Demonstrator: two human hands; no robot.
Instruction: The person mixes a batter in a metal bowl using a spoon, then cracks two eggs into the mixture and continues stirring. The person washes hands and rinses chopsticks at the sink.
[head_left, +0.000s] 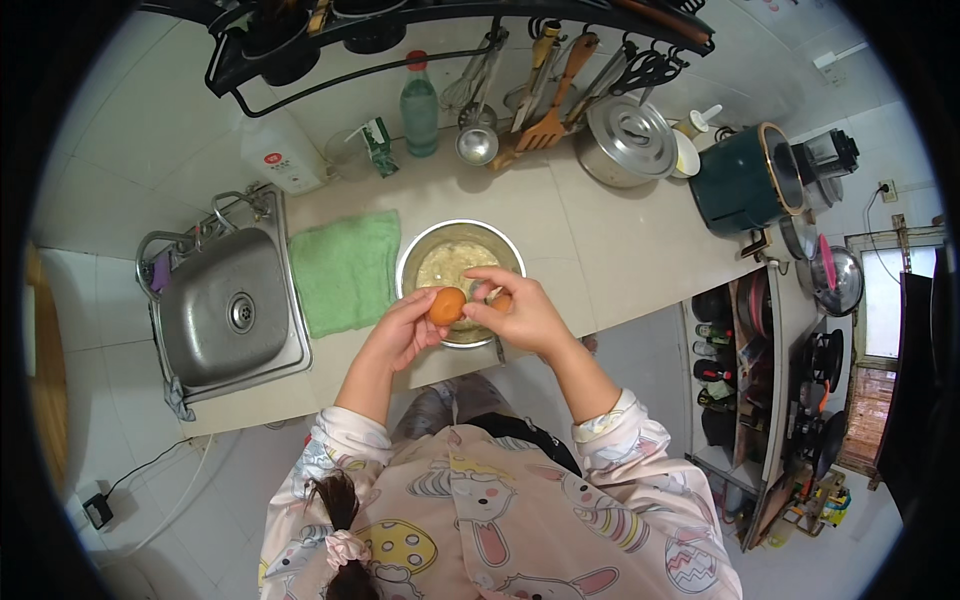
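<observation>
My left hand (409, 319) pinches a brown egg (448, 306) above the near part of a round metal pot (517, 259). Against the egg's right side rests the thumb of my right hand (521, 307), its fingers curled. Between that thumb and fingers shows a second brown rounded piece (500, 302), an egg or a shell, mostly hidden. A small greyish thing by the right fingertips is too covered to name. Inside the pot lies a pale yellow, lumpy wet mixture (454, 262).
Left of the pot, a green cloth (345, 274) lies beside a steel sink (225, 315). Behind stand a clear bottle with a red cap (419, 109) and a lidded pot (626, 142). A ladle (477, 145) and spatula (544, 131) hang there. A dark green appliance (739, 184) stands right.
</observation>
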